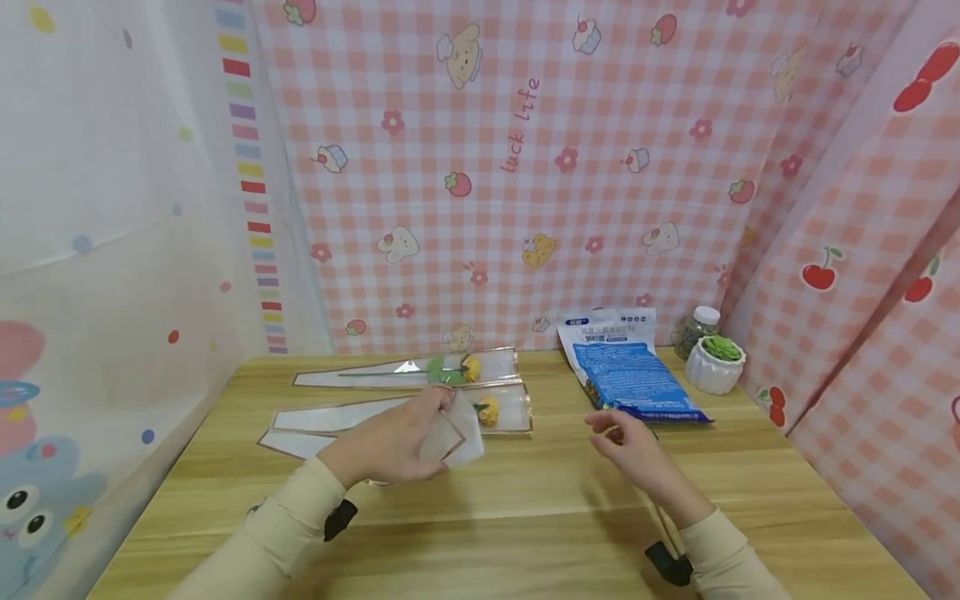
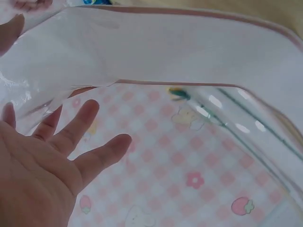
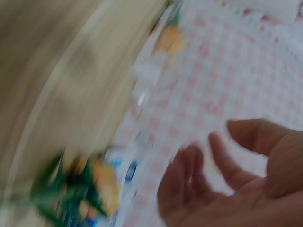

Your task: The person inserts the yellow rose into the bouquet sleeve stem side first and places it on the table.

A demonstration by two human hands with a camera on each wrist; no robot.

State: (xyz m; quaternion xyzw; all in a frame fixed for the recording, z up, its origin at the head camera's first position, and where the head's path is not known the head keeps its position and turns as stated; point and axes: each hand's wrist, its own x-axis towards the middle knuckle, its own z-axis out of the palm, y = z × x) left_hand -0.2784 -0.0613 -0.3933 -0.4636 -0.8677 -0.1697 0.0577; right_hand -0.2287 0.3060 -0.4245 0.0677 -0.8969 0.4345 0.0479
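A clear and white flower sleeve (image 1: pixel 467 429) with a gold-brown edge is held by my left hand (image 1: pixel 397 437), its wide end raised. In the left wrist view the sleeve's film (image 2: pixel 156 47) arches beside that hand, with some fingers (image 2: pixel 113 149) spread; the exact grip is partly hidden. Over the table at right, my right hand (image 1: pixel 637 458) hangs with loosely bent fingers, nothing visible between them. A yellow artificial rose (image 3: pixel 97 189) with green leaves shows beside it, blurred, in the right wrist view; in the head view the hand mostly hides it.
Two sleeved yellow roses, a far one (image 1: pixel 470 367) and a nearer one (image 1: pixel 487 409), lie at the back left. A blue and white bag (image 1: pixel 630 371) lies behind my right hand. A white pot with a green plant (image 1: pixel 716 367) and a white-capped jar (image 1: pixel 690 337) stand at back right.
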